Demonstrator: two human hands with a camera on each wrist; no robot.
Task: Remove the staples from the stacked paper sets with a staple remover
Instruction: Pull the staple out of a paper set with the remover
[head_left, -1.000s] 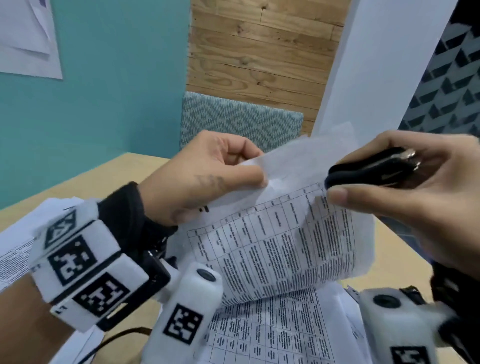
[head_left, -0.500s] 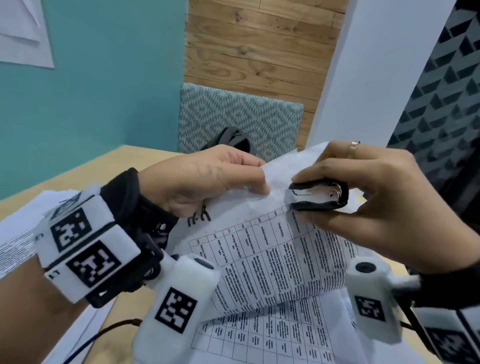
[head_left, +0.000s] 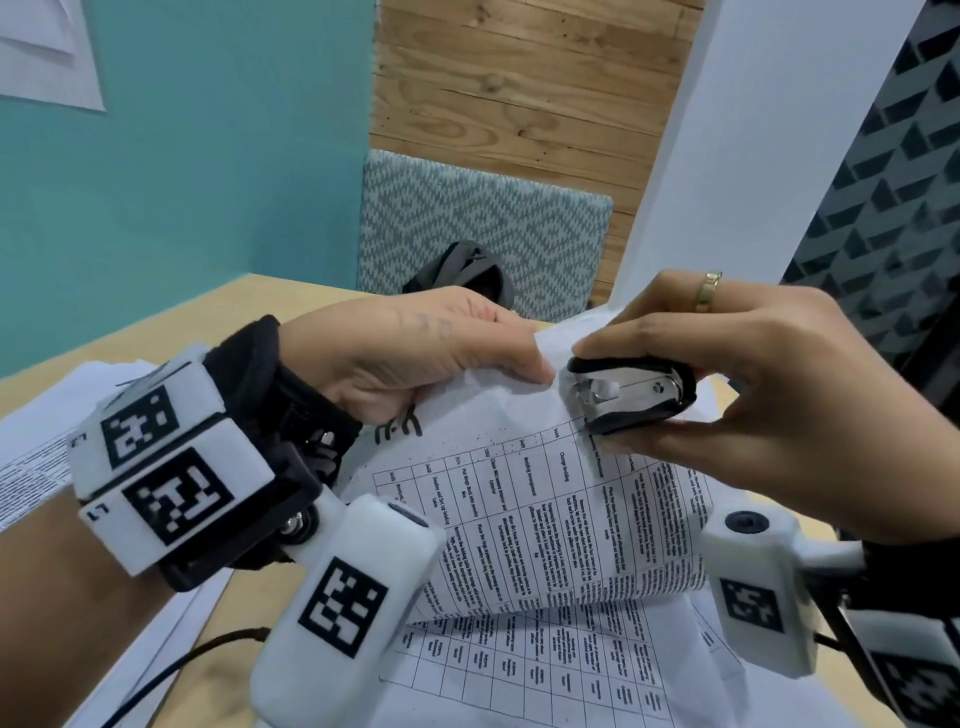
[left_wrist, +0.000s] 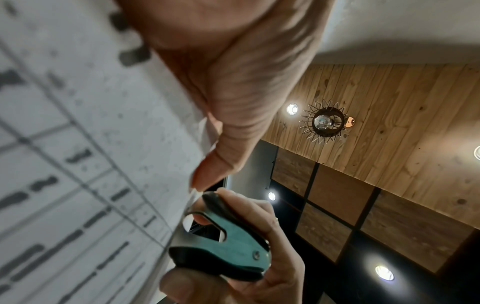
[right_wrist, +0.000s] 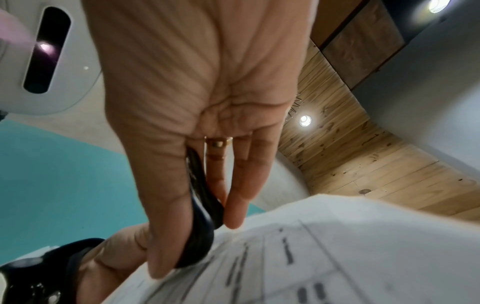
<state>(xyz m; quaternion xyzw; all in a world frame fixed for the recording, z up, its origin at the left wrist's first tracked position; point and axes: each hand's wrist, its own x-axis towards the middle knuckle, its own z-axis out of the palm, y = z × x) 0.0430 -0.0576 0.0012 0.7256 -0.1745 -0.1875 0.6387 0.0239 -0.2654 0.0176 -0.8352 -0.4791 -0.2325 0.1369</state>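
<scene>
A stapled paper set (head_left: 561, 499) printed with a table is lifted off the desk. My left hand (head_left: 441, 358) pinches its top corner between thumb and fingers; in the left wrist view the thumb (left_wrist: 233, 123) lies along the paper edge (left_wrist: 103, 144). My right hand (head_left: 753, 395) grips a black and metal staple remover (head_left: 631, 392) between thumb and fingers, its claws pressed to the paper right beside the left thumb tip. The staple remover (left_wrist: 221, 242) shows its metal claws at the sheet's edge. The right wrist view shows the staple remover (right_wrist: 202, 216) edge-on against the paper (right_wrist: 337, 246). The staple itself is hidden.
More printed sheets (head_left: 545, 670) lie under the lifted set, and another paper pile (head_left: 36, 452) sits at the left on the wooden desk (head_left: 228, 306). A patterned chair back (head_left: 483, 218) with a dark bag (head_left: 462, 270) stands behind the desk. A black cable (head_left: 171, 670) runs near the front.
My right hand has swung the staple remover left and down from beside the sheet onto its top corner, next to the left thumb. The left hand keeps its pinch on the paper.
</scene>
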